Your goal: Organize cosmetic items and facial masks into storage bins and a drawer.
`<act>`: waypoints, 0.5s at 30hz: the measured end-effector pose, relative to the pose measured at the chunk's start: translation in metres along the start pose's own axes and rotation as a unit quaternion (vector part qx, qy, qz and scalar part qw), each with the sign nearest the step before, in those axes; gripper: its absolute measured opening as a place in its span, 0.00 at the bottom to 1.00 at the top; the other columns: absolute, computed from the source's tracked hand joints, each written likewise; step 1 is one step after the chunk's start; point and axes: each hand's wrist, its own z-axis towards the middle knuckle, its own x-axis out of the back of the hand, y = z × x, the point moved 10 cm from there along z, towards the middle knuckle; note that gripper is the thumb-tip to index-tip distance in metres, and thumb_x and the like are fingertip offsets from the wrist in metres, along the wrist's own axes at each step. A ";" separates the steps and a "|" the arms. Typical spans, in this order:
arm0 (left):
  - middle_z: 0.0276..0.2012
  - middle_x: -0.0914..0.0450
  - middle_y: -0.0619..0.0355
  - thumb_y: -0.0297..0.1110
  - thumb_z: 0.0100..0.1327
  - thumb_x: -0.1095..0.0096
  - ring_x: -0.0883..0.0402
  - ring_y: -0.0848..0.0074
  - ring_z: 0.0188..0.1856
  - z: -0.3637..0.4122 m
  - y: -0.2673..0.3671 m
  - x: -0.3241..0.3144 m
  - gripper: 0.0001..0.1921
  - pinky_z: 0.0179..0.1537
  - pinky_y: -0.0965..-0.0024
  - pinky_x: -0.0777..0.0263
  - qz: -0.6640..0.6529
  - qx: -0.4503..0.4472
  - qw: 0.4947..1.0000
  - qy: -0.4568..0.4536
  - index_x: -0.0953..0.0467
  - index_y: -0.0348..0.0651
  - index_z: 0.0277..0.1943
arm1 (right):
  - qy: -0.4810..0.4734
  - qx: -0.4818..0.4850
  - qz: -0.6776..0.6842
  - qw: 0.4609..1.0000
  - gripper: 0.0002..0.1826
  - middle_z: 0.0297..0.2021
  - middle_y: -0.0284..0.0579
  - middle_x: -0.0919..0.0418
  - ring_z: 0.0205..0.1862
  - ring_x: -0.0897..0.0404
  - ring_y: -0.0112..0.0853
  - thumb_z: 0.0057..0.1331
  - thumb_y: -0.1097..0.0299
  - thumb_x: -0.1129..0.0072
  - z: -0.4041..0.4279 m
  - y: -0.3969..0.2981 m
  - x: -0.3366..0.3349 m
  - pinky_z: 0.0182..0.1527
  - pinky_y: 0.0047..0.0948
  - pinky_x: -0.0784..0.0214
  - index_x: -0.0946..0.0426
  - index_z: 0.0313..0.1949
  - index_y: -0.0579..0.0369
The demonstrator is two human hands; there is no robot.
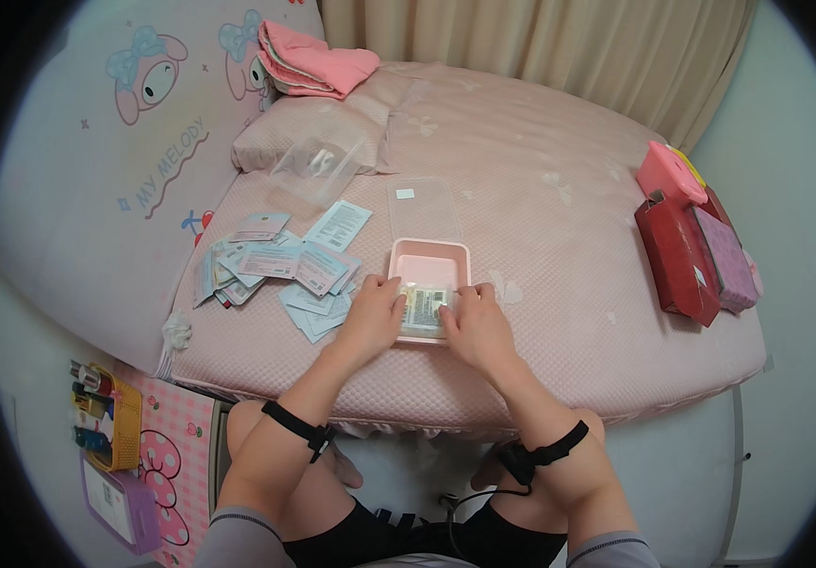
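Note:
A pink plastic box (430,250) stands uncovered on the quilted bed in front of me. Inside its near end lies a clear-edged packet with printed writing (423,310). My left hand (377,312) grips the packet's left side at the box wall, and my right hand (477,319) grips its right side, thumb on top. To the left of the box, flat printed sachets (269,259) are piled loosely, with several more (315,309) beside my left hand. Just beyond the box lies a transparent plastic lid (422,209) with a white label.
A clear plastic container (319,170) leans by the pillow (308,131). Red boxes (670,259), a pink container (667,174) and a purple box (726,259) sit at the bed's right. A yellow basket of bottles (125,419) and a purple tray (139,508) stand at lower left.

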 end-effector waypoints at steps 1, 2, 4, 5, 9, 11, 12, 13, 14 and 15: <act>0.55 0.24 0.35 0.29 0.73 0.41 0.20 0.43 0.54 -0.001 0.003 -0.002 0.18 0.59 0.52 0.25 -0.005 -0.019 1.000 -0.001 0.24 0.30 0.62 | -0.016 -0.011 0.020 1.000 0.26 0.55 0.69 0.26 0.52 0.19 0.60 0.68 0.60 0.34 0.001 0.004 -0.004 0.54 0.52 0.22 0.25 0.53 0.73; 0.54 0.24 0.35 0.29 0.73 0.42 0.20 0.44 0.55 -0.002 0.006 -0.003 0.18 0.59 0.52 0.25 -0.010 -0.038 0.999 -0.002 0.24 0.29 0.62 | -0.032 -0.021 0.040 0.998 0.25 0.55 0.70 0.27 0.52 0.19 0.61 0.69 0.61 0.36 0.001 0.009 -0.009 0.53 0.53 0.21 0.26 0.53 0.74; 0.53 0.23 0.36 0.29 0.73 0.42 0.20 0.46 0.54 -0.001 0.009 -0.006 0.18 0.59 0.54 0.25 -0.030 -0.039 0.999 0.001 0.23 0.28 0.61 | -0.029 -0.013 0.030 0.999 0.25 0.55 0.71 0.27 0.51 0.18 0.61 0.69 0.61 0.36 0.004 0.020 -0.011 0.53 0.53 0.21 0.26 0.53 0.74; 0.51 0.22 0.37 0.28 0.73 0.42 0.20 0.48 0.54 0.000 0.011 -0.008 0.18 0.58 0.56 0.26 -0.050 -0.039 0.998 0.004 0.22 0.28 0.61 | -0.027 -0.005 0.019 0.999 0.25 0.55 0.72 0.27 0.50 0.18 0.61 0.69 0.61 0.37 0.005 0.026 -0.010 0.54 0.52 0.21 0.26 0.54 0.74; 0.51 0.21 0.38 0.28 0.74 0.43 0.19 0.49 0.53 -0.002 0.018 -0.013 0.19 0.58 0.57 0.26 -0.081 -0.050 0.995 -0.011 0.23 0.29 0.63 | -0.045 -0.047 -0.010 0.998 0.25 0.55 0.70 0.27 0.50 0.18 0.61 0.69 0.61 0.36 0.003 0.027 0.005 0.52 0.53 0.20 0.26 0.54 0.73; 0.51 0.21 0.39 0.29 0.74 0.43 0.19 0.49 0.53 -0.006 0.025 -0.011 0.19 0.57 0.56 0.26 -0.093 -0.065 0.993 -0.011 0.24 0.30 0.63 | -0.041 -0.088 -0.042 0.994 0.26 0.57 0.72 0.27 0.56 0.21 0.62 0.69 0.61 0.35 0.000 0.026 0.017 0.57 0.55 0.24 0.27 0.57 0.72; 0.51 0.21 0.39 0.29 0.74 0.43 0.19 0.49 0.53 -0.005 0.029 -0.007 0.19 0.57 0.56 0.26 -0.095 -0.065 0.993 -0.009 0.24 0.30 0.63 | -0.041 -0.087 -0.044 0.994 0.26 0.57 0.72 0.27 0.56 0.21 0.62 0.69 0.61 0.35 -0.001 0.026 0.021 0.57 0.55 0.24 0.27 0.57 0.72; 0.50 0.21 0.39 0.29 0.74 0.43 0.20 0.48 0.52 -0.005 0.032 0.000 0.17 0.57 0.55 0.26 -0.090 -0.066 0.994 0.001 0.23 0.31 0.61 | 0.037 -0.023 -0.085 0.995 0.28 0.58 0.72 0.28 0.59 0.24 0.63 0.69 0.61 0.35 -0.001 0.013 0.040 0.60 0.56 0.28 0.28 0.59 0.71; 0.50 0.21 0.39 0.29 0.74 0.43 0.20 0.48 0.52 -0.006 0.034 0.009 0.15 0.57 0.54 0.26 -0.085 -0.067 0.994 0.012 0.23 0.31 0.59 | 0.114 0.043 -0.123 0.985 0.29 0.60 0.73 0.29 0.63 0.28 0.63 0.68 0.60 0.34 -0.005 -0.004 0.055 0.64 0.56 0.31 0.29 0.61 0.71; 0.50 0.21 0.39 0.29 0.74 0.43 0.20 0.48 0.52 -0.005 0.033 0.021 0.15 0.57 0.54 0.26 -0.084 -0.067 0.994 0.017 0.23 0.31 0.59 | 0.115 0.047 -0.123 0.985 0.29 0.60 0.73 0.29 0.63 0.28 0.63 0.68 0.60 0.34 -0.005 -0.013 0.057 0.64 0.56 0.31 0.29 0.61 0.71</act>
